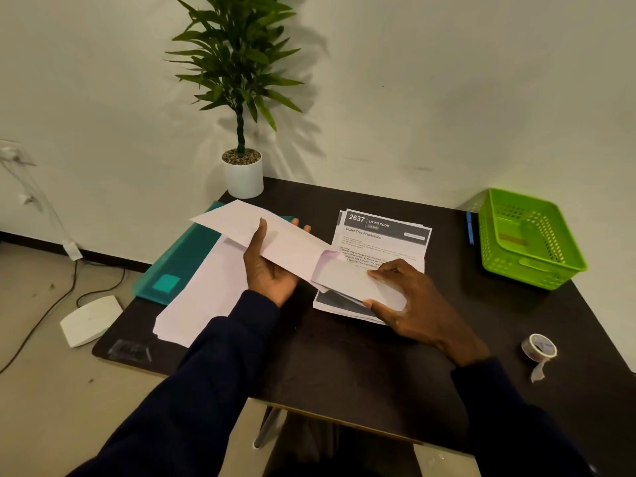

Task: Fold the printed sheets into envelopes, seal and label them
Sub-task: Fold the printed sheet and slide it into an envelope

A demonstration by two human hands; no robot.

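dark sleeves point(206, 390) nearest, both forearms over the tabletop point(344, 366). left hand point(270, 270) grips a folded sheet point(275, 232), thumb on top, fingers under, raised off the surface. right hand point(409, 301) pinches an envelope point(347, 282) over the printed stack point(382, 235), flap open toward the sheet. my read: sheet is angled so its end feeds into the mouth, envelope braced so it won't slide. tape roll point(538, 347) lies at right, probably for sealing. nothing sealed or labelled yet.

Left hand point(269, 266), right hand point(413, 301): fingers curled.
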